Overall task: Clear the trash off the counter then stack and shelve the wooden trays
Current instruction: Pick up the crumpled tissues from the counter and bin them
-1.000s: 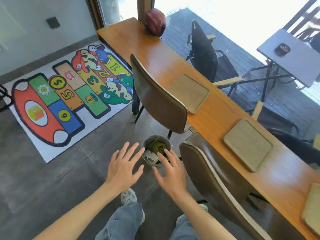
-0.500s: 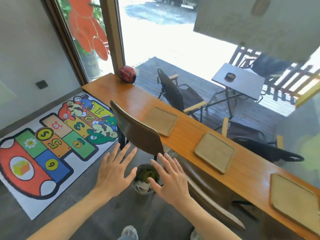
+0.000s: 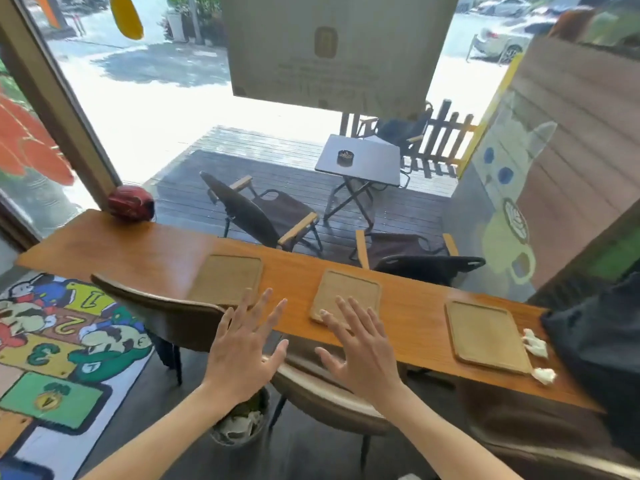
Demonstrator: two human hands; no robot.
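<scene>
Three wooden trays lie flat on the long wooden counter [image 3: 415,306]: a left tray [image 3: 227,277], a middle tray [image 3: 349,289] and a right tray [image 3: 486,336]. Two crumpled white tissues sit beside the right tray, one [image 3: 535,344] at its right edge and one [image 3: 544,375] at its near corner. My left hand [image 3: 244,351] and right hand [image 3: 360,348] hover palm-down, fingers spread, holding nothing, in front of the counter edge. My right hand's fingertips overlap the middle tray's near edge. A bin [image 3: 240,424] with crumpled trash stands on the floor below my left wrist.
Two brown chairs [image 3: 166,317] [image 3: 329,400] are pushed against the counter. A dark bag [image 3: 599,358] rests on the counter's right end, a red helmet [image 3: 131,203] at its far left. A colourful mat [image 3: 52,358] covers the floor at left. Glass windows stand behind the counter.
The view has tilted up from the floor bin to the counter. Both hands have risen from over the bin to counter height, still spread and holding nothing.
</scene>
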